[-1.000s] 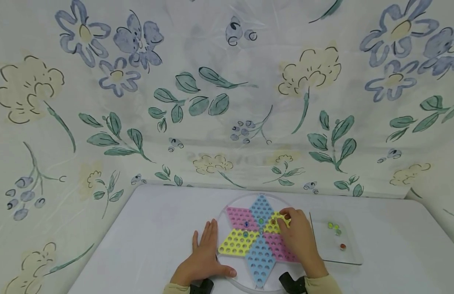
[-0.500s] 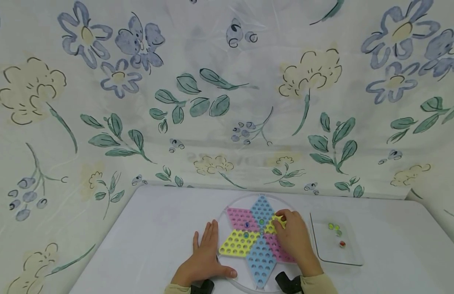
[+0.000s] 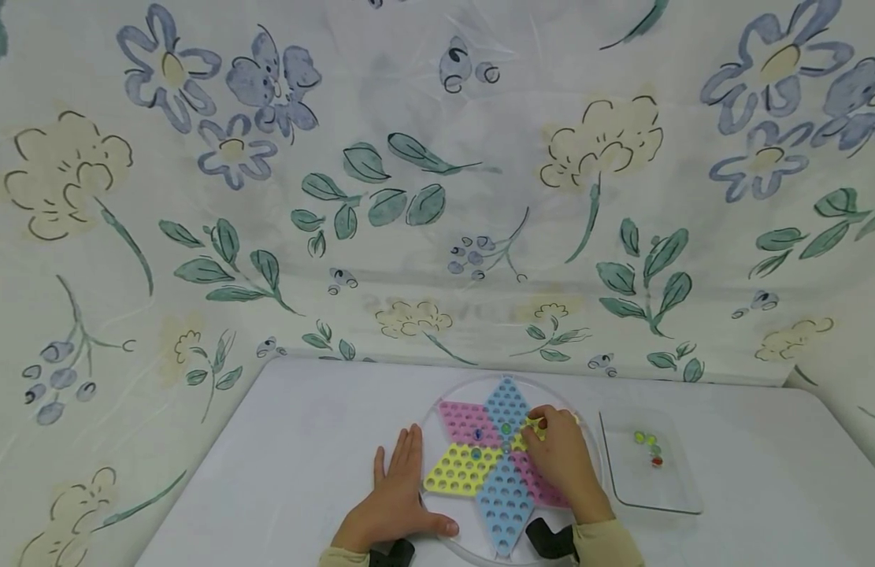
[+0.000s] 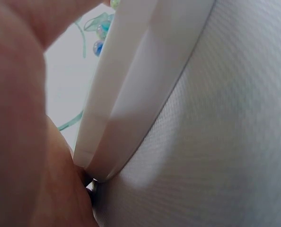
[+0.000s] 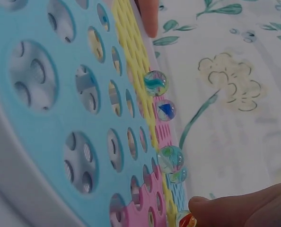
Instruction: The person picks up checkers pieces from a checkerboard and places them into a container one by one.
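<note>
Head: left grip (image 3: 394, 496), fingers spread, rests against the board (image 3: 504, 504) on the bench (image 3: 302, 441); right grip (image 3: 561, 457) is over it, tray (image 3: 650, 492) just beside. Left wrist: left grip touches board edge. Right wrist: right grip pinches orange marble (image 5: 186, 219) at board.

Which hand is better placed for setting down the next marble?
Likely the right hand: a red-orange marble is at its fingertips and the tray is nearer; the left hand rests against the board.
</note>
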The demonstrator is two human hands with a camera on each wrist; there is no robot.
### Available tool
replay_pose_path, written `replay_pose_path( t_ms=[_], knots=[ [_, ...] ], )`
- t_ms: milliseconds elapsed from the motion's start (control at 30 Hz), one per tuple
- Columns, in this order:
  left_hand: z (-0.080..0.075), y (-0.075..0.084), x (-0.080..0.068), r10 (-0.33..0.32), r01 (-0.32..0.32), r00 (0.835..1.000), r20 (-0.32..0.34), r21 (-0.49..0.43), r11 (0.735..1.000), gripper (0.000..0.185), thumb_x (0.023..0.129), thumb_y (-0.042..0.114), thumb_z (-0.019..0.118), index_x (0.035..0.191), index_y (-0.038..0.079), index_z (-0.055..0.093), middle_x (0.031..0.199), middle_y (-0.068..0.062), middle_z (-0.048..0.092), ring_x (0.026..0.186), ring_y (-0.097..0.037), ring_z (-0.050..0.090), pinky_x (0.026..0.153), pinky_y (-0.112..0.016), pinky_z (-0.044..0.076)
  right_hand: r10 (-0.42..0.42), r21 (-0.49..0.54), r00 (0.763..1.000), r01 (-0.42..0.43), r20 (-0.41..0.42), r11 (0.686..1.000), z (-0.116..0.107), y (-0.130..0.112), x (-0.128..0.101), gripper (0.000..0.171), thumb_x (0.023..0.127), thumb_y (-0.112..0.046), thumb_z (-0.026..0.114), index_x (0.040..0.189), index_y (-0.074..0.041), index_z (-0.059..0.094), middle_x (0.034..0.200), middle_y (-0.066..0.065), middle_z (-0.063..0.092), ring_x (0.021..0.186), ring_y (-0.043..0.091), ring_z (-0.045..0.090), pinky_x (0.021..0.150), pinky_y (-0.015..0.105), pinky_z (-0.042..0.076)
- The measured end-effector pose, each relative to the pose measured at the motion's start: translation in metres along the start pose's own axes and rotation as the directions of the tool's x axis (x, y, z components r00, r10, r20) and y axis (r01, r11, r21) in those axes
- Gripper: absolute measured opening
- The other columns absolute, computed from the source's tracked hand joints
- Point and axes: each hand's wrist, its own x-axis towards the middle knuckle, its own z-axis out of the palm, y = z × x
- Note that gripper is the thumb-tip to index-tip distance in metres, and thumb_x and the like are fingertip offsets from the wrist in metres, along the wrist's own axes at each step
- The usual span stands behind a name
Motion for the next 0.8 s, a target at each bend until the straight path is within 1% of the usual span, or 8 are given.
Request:
replay_pose_path(
  t_ms=[200, 400, 600, 800],
  knots=[
    [0.0005, 0.0005, 0.0005, 0.004, -0.004, 1.0, 0.002, 0.006, 1.0, 0.148, 0.063, 0.062, 0.088, 0.157, -0.01, -0.001, 0.165, -0.027, -0.003, 0.152, -0.042, -0.008, 0.112, -0.066, -0.014, 0.0, -0.003, 1.0, 0.0, 0.021, 1.0, -0.0018, 0.0007, 0.001, 0.024, 0.091, -0.01, 0.069, 0.11, 0.005, 0.067, 0.092, 0.013, 0.06, 0.081, 0.025, 0.057, 0.073, 0.046, 0.049],
    [0.0002, 0.0001, 0.0008, -0.01, 0.01, 1.0, 0.003, 0.019, 1.0, 0.149, 0.063, 0.064, 0.087, 0.157, -0.009, -0.001, 0.165, -0.026, -0.003, 0.152, -0.041, -0.008, 0.112, -0.066, -0.015, 0.007, -0.019, 0.999, -0.006, 0.034, 1.0, 0.0001, 0.0023, 0.0028, 0.024, 0.089, -0.008, 0.071, 0.11, 0.004, 0.067, 0.092, 0.012, 0.06, 0.082, 0.024, 0.056, 0.073, 0.044, 0.049],
    [0.0011, -0.001, 0.0011, -0.004, 0.004, 1.0, 0.002, 0.02, 1.0, 0.149, 0.063, 0.064, 0.087, 0.157, -0.009, -0.002, 0.165, -0.026, -0.002, 0.152, -0.041, -0.008, 0.112, -0.066, -0.015, -0.002, -0.015, 0.999, 0.002, 0.045, 1.0, 0.0015, 0.0041, 0.0034, 0.023, 0.089, -0.006, 0.072, 0.109, 0.004, 0.068, 0.092, 0.011, 0.06, 0.083, 0.024, 0.056, 0.073, 0.042, 0.048],
    [0.0009, -0.0009, 0.0007, -0.003, 0.003, 1.0, 0.0, 0.029, 1.0, 0.148, 0.063, 0.064, 0.087, 0.157, -0.009, -0.002, 0.165, -0.026, -0.003, 0.153, -0.04, -0.008, 0.112, -0.066, -0.015, 0.018, -0.025, 0.998, -0.017, 0.052, 1.0, 0.0008, 0.0039, 0.0035, 0.02, 0.089, -0.006, 0.072, 0.106, 0.003, 0.068, 0.092, 0.012, 0.06, 0.083, 0.024, 0.056, 0.074, 0.043, 0.049]
  ],
)
